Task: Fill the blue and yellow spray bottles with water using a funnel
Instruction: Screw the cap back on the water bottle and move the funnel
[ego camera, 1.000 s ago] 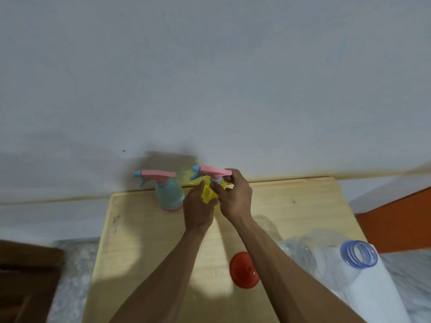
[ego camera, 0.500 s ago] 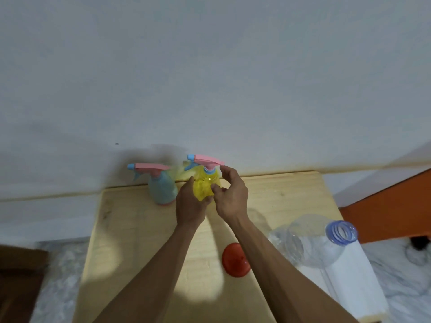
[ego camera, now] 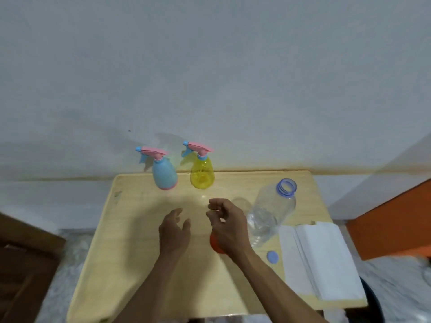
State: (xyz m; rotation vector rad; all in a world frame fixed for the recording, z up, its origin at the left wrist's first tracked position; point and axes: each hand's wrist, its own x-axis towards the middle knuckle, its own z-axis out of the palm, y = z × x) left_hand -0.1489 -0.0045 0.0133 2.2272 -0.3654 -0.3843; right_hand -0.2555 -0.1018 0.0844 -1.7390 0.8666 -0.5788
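The blue spray bottle (ego camera: 164, 173) and the yellow spray bottle (ego camera: 202, 174) stand upright side by side at the far edge of the wooden table (ego camera: 130, 241), each with a pink trigger head on. My left hand (ego camera: 173, 231) hovers over the table's middle, fingers relaxed, holding nothing. My right hand (ego camera: 227, 226) is beside it with fingers loosely curled and empty. The red funnel (ego camera: 215, 245) lies on the table, mostly hidden under my right hand. A large clear water bottle (ego camera: 271, 210) with an open blue neck stands to the right.
A blue cap (ego camera: 272, 256) lies on the table near a stack of white paper towels (ego camera: 319, 259) at the right edge. A white wall rises right behind the bottles. An orange surface (ego camera: 396, 224) is at far right, dark wooden furniture (ego camera: 25, 264) at left.
Both hands let go of the yellow spray bottle and drew back toward me to the middle of the table. The camera view tilted, showing more of the table.
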